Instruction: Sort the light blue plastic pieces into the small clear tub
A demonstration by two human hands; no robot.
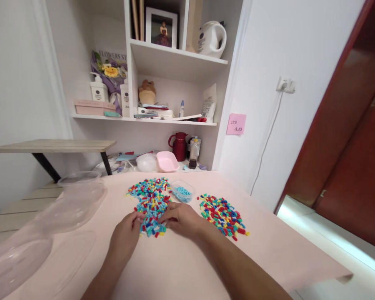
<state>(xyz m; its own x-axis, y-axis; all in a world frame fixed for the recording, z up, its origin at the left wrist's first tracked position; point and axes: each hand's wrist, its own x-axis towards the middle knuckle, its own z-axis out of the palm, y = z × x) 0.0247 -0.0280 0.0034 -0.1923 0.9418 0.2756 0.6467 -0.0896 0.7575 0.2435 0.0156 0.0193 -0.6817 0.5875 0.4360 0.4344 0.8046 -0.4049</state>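
Note:
My left hand (126,234) is at the left edge of the middle pile of small coloured plastic bricks (153,214), thumb and fingers drawn together. Anything between those fingertips is too small to make out. From the right, my right hand (183,218) reaches into the same pile with its fingers curled down and closed among the bricks; what they pinch is hidden. Just beyond my right hand stands a clear plastic tub (189,191) holding light blue bricks (181,191). The piled bricks are red, yellow, green, white and several blues.
Another mixed brick pile (151,186) adjoins at the back, and a separate pile (223,216) lies to the right. Clear plastic containers (78,204) and a clear lid (62,258) occupy the left side. A pink basin (167,161) and red jug (179,146) stand behind the pink-covered table (175,271).

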